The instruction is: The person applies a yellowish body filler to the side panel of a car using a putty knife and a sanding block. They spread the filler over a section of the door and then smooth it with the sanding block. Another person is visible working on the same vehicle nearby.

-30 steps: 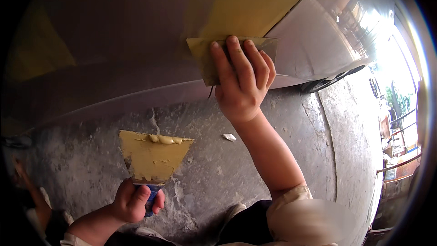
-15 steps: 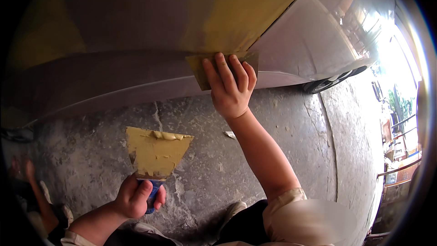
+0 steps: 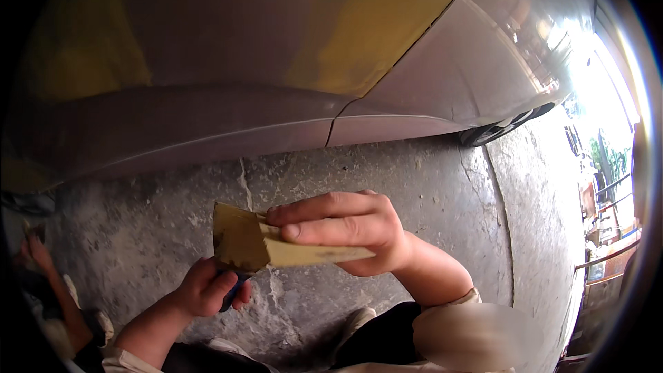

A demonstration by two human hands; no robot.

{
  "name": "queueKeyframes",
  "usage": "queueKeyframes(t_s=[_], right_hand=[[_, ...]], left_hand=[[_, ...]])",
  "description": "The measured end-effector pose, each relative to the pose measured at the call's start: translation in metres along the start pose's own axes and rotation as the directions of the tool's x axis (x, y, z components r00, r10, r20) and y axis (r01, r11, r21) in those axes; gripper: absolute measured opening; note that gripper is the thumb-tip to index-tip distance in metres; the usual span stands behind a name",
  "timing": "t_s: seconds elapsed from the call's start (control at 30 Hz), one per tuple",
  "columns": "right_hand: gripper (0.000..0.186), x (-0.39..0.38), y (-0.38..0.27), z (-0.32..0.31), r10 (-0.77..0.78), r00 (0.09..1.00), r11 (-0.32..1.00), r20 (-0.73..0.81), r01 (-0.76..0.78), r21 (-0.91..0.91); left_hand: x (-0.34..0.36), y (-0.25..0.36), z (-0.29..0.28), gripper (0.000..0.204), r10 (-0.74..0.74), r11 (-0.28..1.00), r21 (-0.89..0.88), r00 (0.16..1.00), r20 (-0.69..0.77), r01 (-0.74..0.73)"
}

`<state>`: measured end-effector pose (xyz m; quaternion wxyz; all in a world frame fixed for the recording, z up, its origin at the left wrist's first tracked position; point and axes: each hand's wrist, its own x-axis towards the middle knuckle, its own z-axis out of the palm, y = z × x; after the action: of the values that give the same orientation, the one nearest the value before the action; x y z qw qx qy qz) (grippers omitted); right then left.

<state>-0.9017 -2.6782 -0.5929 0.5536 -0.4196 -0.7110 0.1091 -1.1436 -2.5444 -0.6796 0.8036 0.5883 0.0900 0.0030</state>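
My left hand is closed around the blue handle of a putty knife, whose wide blade points up and is coated in yellow filler. In my right hand is a thin flat spreader, yellowish and smeared, with my fingers laid along it. Its edge meets the blade of the putty knife, or overlaps it; the exact contact is partly hidden by my fingers. Beyond both tools stands a car's side, dull purple-grey, with yellow filler patches on the door.
Cracked, stained concrete floor lies beneath the car. A wheel shows at the right. Another person's hand and legs are at the far left. Cluttered racks stand by the bright opening at right.
My right hand has come down from the car's lower door edge with the spreader, over to the putty knife. The lump of filler along the blade's top edge no longer shows.
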Motion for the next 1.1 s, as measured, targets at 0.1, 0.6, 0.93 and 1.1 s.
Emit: queueKeyframes(t_s=[0.1, 0.6, 0.93, 1.1], right_hand=[[0.046, -0.003, 0.001, -0.010, 0.049, 0.985, 0.994, 0.166, -0.032, -0.106], [0.042, -0.026, -0.004, -0.034, 0.230, 0.947, 0.961, 0.225, -0.184, -0.208], [0.039, 0.072, -0.038, -0.127, -0.560, 0.814, 0.198, -0.155, -0.051, -0.979], [0.045, 0.135, -0.060, -0.152, -0.647, 0.760, -0.001, -0.057, -0.075, -0.997]], left_hand=[[-0.001, 0.001, -0.004, 0.042, 0.047, 0.998, 0.050, 0.999, -0.026, -0.046], [0.006, 0.008, 0.000, 0.056, 0.078, 0.991, 0.111, 0.994, -0.081, -0.069], [0.010, 0.028, 0.019, 0.067, 0.173, 0.975, 0.172, 0.962, -0.209, -0.138], [0.014, 0.021, 0.015, 0.051, 0.196, 0.975, 0.113, 0.979, -0.054, -0.189]])
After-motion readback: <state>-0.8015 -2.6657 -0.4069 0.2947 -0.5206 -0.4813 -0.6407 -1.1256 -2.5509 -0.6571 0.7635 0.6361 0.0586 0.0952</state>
